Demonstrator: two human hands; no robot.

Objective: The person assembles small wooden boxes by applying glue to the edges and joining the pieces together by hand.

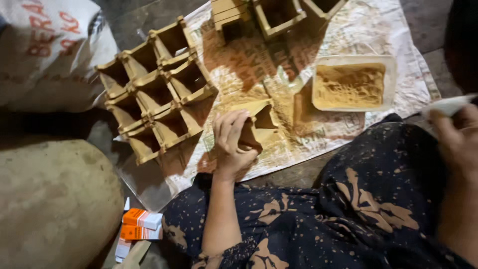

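My left hand [232,142] grips a small square wooden box [259,124] painted mustard yellow, tilted on its side over a stained white woven sheet [398,45]. My right hand [460,137] is at the right edge, closed on a pale flat tool [448,105] whose kind I cannot tell. A white rectangular tray of yellow-brown paint [351,84] lies between the two hands, just beyond my knee. My legs, in dark patterned cloth [358,209], fill the lower right.
Several painted open boxes [154,94] stand in a cluster to the left, more at the top [276,15]. A printed white sack [45,45] lies top left, a large tan rounded object [55,204] bottom left, orange-and-white small cartons [142,224] beside it.
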